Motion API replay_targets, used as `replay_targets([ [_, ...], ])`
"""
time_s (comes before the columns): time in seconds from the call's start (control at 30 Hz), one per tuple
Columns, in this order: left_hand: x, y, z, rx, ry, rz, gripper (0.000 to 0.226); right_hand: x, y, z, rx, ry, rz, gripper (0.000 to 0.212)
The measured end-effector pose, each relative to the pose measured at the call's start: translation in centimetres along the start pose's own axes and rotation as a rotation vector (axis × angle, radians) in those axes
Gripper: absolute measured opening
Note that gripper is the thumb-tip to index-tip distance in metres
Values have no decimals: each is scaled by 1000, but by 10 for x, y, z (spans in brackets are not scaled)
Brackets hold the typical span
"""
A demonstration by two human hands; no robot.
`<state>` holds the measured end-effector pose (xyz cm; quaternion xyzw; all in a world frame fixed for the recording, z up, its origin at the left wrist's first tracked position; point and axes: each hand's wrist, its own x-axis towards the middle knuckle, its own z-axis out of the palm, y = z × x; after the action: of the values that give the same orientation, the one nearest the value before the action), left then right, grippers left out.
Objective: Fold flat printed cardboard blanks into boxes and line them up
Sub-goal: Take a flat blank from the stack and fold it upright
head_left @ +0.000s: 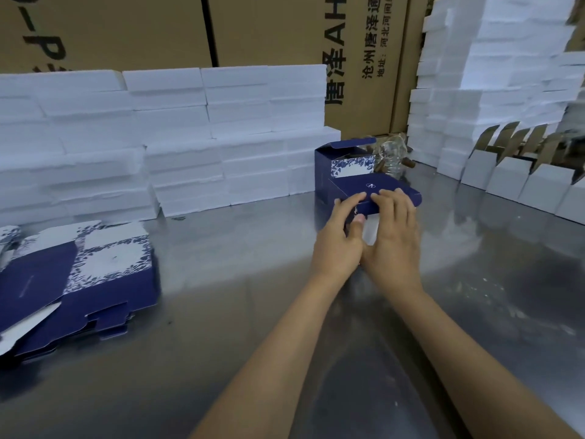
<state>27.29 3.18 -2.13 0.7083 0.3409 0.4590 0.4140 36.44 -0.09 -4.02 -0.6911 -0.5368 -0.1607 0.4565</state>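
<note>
I see left hand [337,239] and right hand [394,236] gripping the box [376,191]; foam [177,147] walls far, blanks [79,286] left, table [237,312] open near
</note>
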Motion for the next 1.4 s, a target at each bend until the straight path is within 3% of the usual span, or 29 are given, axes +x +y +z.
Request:
replay_targets([
  [0.17, 39, -11, 22, 143, 37, 66, 38, 29, 30, 34, 137, 20, -1, 54],
  [0.33, 76, -23, 31, 229, 44, 85, 41, 56, 50, 60, 170, -66, -15, 73],
  [0.63, 106, -32, 40, 262, 53, 68, 46, 70, 62, 78, -15, -148, -4, 87],
  [0.73, 96, -36, 34, 220, 17, 51, 62, 67, 59, 75, -34, -156, -1, 91],
  [0.83, 71, -55, 23, 171, 38, -29, 69, 65, 55, 71, 28, -167, 38, 103],
  [0.97, 54, -64, 0, 68, -25, -239, 49, 52, 50, 63, -152, -174, 20, 111],
  [1.1, 28, -52, -20, 161, -93, -261, 41, 24, 33, 50, -292, -248, -107, 91],
  [1.23, -8, -42, -40, 199, -98, -250, 40, -7, 3, 33, -222, -440, -156, 75],
  [1.4, -56, -31, -77, 158, -75, -248, 41, -46, -52, 17, -11, -590, -76, 64],
])
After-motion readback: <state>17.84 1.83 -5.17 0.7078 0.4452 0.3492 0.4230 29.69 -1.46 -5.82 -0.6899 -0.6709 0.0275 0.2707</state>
